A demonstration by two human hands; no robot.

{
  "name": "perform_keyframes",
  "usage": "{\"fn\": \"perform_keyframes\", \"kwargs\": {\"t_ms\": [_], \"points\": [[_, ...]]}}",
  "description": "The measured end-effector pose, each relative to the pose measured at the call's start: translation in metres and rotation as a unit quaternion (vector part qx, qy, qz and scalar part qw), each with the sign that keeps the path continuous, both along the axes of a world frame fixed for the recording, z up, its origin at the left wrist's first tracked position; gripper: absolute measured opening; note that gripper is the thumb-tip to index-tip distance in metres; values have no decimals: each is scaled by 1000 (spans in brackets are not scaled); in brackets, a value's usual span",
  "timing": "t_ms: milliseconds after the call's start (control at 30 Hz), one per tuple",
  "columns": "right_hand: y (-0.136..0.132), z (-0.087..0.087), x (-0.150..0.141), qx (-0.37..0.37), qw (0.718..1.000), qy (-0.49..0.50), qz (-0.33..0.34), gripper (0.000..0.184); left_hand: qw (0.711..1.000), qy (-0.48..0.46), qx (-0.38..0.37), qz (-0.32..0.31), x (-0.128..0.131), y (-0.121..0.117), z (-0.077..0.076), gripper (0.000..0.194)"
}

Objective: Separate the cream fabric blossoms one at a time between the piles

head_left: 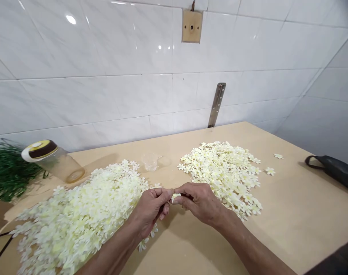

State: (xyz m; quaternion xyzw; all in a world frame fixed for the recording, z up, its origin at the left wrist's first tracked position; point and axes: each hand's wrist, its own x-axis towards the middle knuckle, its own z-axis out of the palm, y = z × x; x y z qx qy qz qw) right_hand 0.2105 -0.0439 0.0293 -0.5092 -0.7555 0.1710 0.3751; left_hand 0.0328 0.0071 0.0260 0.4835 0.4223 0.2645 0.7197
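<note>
Between my two hands, fingertips meeting, is a small pale yellow-white artificial flower (175, 197). My left hand (153, 208) pinches it from the left with thumb and forefinger. From the other side my right hand (201, 202) grips it, also in a pinch. A big heap of artificial flowers (85, 214) spreads to the left, partly behind my left forearm. To the right lies a second, flatter pile of flowers (225, 172), just beyond my right hand. A few loose flowers (143, 244) rest on the table below my left wrist.
A clear plastic bottle with a brown and yellow lid (61, 164) stands behind the left heap, near green artificial foliage (10, 172). A small transparent cup (150, 162) sits between the piles. A black object with a strap (334, 170) lies at the table's right. Tiled wall (119, 95) borders the back.
</note>
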Motion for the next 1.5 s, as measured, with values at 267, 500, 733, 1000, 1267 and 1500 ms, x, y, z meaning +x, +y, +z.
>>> {"fn": "perform_keyframes", "kwargs": {"t_ms": [267,500,733,1000,1267,1500], "points": [[3,-21,-11,131,986,-66,-83,31,999,-39,-16,23,0,-2,5,41],[5,-23,-12,105,992,-22,-59,23,996,-73,-6,45,-3,2,-1,39],[3,-13,-11,-9,999,30,-31,31,997,-23,79,14,-3,0,-3,37],[3,-16,-7,-9,997,-39,-67,25,993,41,103,28,3,-2,-9,35],[4,-27,-15,-17,998,-14,-59,28,996,-8,74,42,2,-1,-11,39],[2,-29,-17,-62,997,34,-22,38,995,-27,78,56,3,-1,-14,38]]}}
